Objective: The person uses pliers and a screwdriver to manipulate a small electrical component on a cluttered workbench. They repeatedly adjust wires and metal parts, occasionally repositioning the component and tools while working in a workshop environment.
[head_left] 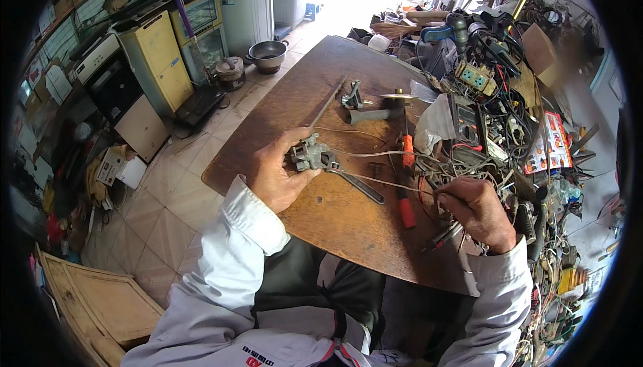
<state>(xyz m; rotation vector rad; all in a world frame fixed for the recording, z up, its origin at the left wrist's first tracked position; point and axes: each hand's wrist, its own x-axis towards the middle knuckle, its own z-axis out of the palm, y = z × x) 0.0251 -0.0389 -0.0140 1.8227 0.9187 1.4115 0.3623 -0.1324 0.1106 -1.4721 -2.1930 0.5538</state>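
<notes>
Grey metal fitting (pixel 310 155), knobbed and irregular: one, set at the fingertips of the left hand (pixel 271 176), which is clamped on it, the forefinger along its far side and the thumb along its near side, the fitting standing just to the right of the palm. Thin wire (pixel 388 183): one length, pinched between thumb and finger of the right hand (pixel 477 214), running leftward from that hand to the fitting; whether it is fastened there cannot be told. Dark wrench (pixel 362 189): one, slanting right and nearer the body from just beside the left hand's hold. Red-handled tool (pixel 407 213): one, on the table, near and to the left of the right hand. Orange handle (pixel 408 149): one, beyond and left of the right hand. Grey tube (pixel 377 116): one, beyond and right of the left hand, apart from it. Small metal clamp (pixel 352 96): one, farther beyond the same hand. Clear plastic bag (pixel 434 126): one, beyond the right hand. Brown wooden table (pixel 321 223): one, beneath both hands.
</notes>
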